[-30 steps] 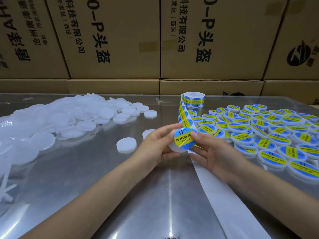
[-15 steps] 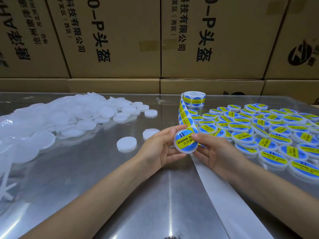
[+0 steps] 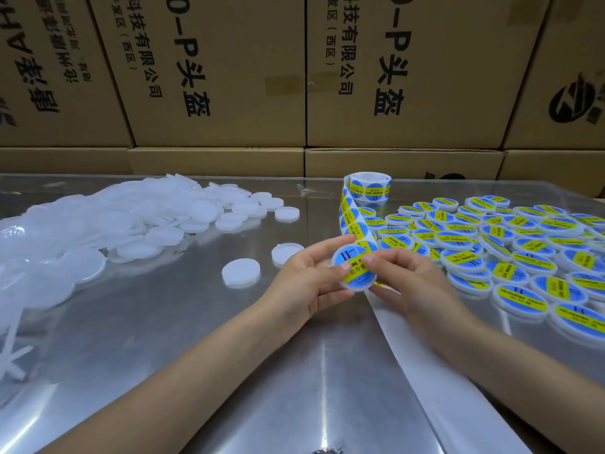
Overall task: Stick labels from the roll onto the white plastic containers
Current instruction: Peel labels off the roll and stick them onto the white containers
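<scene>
I hold a round white container with a blue and yellow label on its face, above the table's middle. My left hand grips its left rim, the thumb lying on the label. My right hand holds its right side, the thumb pressing on the label. The label roll stands farther back, and its strip of labels runs down to my hands. Bare backing paper trails toward me on the right.
Several labelled containers lie spread on the right of the shiny metal table. A heap of plain white containers fills the left, with two loose ones near my left hand. Cardboard boxes wall the back.
The label has gone from half peeled at the container's edge to lying flat on its face. Both thumbs now rest on it. The container has tilted a little toward me.
</scene>
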Motion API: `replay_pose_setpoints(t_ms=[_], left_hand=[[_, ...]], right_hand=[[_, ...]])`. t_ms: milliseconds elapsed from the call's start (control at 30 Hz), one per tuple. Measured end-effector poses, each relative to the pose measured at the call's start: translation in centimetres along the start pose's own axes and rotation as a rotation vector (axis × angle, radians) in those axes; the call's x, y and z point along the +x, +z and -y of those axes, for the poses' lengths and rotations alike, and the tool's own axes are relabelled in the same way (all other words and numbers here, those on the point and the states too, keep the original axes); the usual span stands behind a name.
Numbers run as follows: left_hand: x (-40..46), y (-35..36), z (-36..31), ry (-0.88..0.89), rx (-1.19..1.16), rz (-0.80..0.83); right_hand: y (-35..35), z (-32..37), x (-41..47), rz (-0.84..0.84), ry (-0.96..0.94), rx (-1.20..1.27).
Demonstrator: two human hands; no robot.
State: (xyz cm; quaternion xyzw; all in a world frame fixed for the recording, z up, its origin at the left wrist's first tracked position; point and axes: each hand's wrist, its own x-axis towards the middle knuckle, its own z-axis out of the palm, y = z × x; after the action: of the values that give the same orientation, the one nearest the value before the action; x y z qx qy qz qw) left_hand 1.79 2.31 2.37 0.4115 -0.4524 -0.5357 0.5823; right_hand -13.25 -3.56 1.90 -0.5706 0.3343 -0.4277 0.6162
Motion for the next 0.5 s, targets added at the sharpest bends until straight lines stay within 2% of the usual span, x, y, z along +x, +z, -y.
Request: replay_pose_setpoints(t_ms=[167,367,400,500], left_hand=[[0.0,0.3,-0.1,0.053,-0.061,-0.002],[-0.1,0.4,-0.1,0.059,-0.093,-0.026],[-0.2,0.4,-0.1,0.049,-0.089,-0.033],[-0.4,0.6,-0.2,0.026,-0.084,-0.035]], right_hand=[[0.1,0.1,-0.1,-0.157,-0.463,-0.429],[-0.1,-0.6,0.6,-0.279,-0.790,-0.788],[-0.4,-0.5,1.0,-0.273,-0.785,-0.815],[-1.3,0.3,1.3,-0.208,-0.580,-0.719]])
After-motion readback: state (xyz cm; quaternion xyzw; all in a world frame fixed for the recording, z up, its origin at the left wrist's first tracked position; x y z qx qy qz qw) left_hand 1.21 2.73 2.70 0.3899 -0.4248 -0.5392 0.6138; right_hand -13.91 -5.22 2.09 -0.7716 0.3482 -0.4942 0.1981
